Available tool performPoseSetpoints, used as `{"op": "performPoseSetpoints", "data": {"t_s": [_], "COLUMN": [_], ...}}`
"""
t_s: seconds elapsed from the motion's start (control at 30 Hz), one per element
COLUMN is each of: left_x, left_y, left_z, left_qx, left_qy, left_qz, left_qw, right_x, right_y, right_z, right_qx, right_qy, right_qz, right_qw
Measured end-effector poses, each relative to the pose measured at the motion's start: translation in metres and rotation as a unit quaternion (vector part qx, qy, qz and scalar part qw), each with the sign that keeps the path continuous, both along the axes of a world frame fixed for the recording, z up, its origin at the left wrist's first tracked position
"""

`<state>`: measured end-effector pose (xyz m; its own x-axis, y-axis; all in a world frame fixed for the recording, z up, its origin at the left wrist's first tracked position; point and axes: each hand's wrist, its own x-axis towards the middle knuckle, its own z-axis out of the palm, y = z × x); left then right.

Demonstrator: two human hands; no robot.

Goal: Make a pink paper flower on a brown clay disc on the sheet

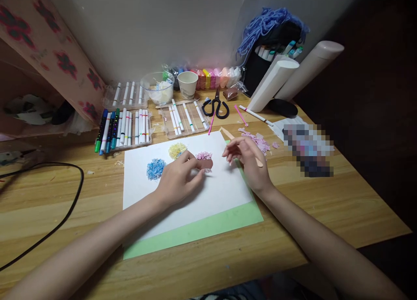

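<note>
My left hand [180,178] rests on a white sheet [215,195], its fingers pressing a brown piece of clay [206,163] onto the paper just below a pink crumbled patch [204,155]. A yellow patch [177,150] and a blue patch [155,168] lie to the left on the same sheet. My right hand [249,163] hovers at the sheet's right edge, fingers curled around a wooden sculpting stick [230,135] that points up and left. A green sheet [202,232] lies under the white one.
Trays of markers [124,128] [184,117], black scissors [216,108], a paper cup [188,84], a clear bowl [158,88] and coloured clay packs [211,77] line the back. Pink clay crumbs [259,141] lie to the right. A black cable [61,204] loops at left.
</note>
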<state>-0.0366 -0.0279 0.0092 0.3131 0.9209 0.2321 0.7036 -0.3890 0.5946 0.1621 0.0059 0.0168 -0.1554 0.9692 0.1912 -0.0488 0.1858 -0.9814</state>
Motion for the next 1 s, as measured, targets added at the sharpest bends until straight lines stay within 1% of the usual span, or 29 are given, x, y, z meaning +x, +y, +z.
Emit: {"op": "performPoseSetpoints", "data": {"t_s": [0.1,0.2,0.3,0.4,0.63,0.83,1.0], "left_x": [0.004,0.008,0.011,0.013,0.016,0.017,0.018], "left_y": [0.007,0.014,0.02,0.024,0.03,0.033,0.032], "left_z": [0.004,0.008,0.012,0.015,0.018,0.021,0.018], "left_qx": [-0.015,-0.025,-0.028,-0.039,-0.04,-0.044,-0.04], "left_qy": [0.035,0.063,0.084,0.1,0.134,0.14,0.143], "left_qz": [0.006,0.022,0.037,0.043,0.063,0.064,0.067], "left_qw": [0.999,0.997,0.995,0.993,0.988,0.987,0.987], "right_x": [0.005,0.008,0.009,0.009,0.007,0.006,0.005], "right_y": [0.002,0.001,-0.002,-0.004,-0.006,-0.004,-0.003], "right_z": [0.001,-0.001,-0.003,-0.005,-0.007,-0.006,-0.007], "right_qx": [0.016,0.036,0.04,0.043,0.085,0.101,0.104], "right_qy": [0.044,0.044,0.01,-0.034,-0.132,-0.164,-0.175], "right_qz": [-0.018,-0.03,-0.026,-0.008,0.016,0.036,0.031], "right_qw": [0.999,0.998,0.999,0.998,0.987,0.981,0.979]}}
